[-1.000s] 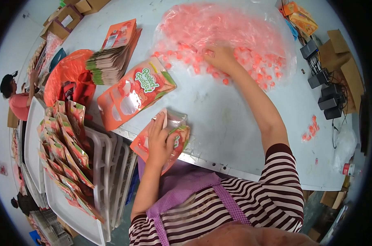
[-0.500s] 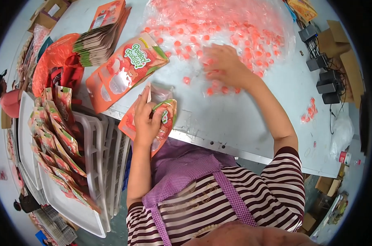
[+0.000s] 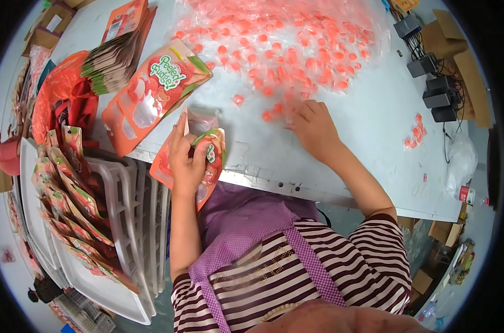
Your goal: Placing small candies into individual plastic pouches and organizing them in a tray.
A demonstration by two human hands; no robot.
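Left hand (image 3: pixel 186 166) is gripping the orange pouch (image 3: pixel 214 166), mouth gaping, nearer the person than the candy pile (image 3: pixel 274 41) and to its left. Right hand (image 3: pixel 317 130) is resting beside loose candies (image 3: pixel 267 115) at the pile's near side, fingers half bent; cannot tell if pinching any. Pouch is overhanging the table edge (image 3: pixel 257 181), so a slack grip could be spilling contents. Bare table (image 3: pixel 368 150) is lying open right of the pile's near side.

Rounded green-and-white lettering is running across the large orange bag (image 3: pixel 131 115); similar lettering is partly showing on the bag (image 3: pixel 212 173) that the left hand (image 3: pixel 185 161) is holding. A barcode is sitting on the stacked bags (image 3: pixel 109 62), its print too small to read.
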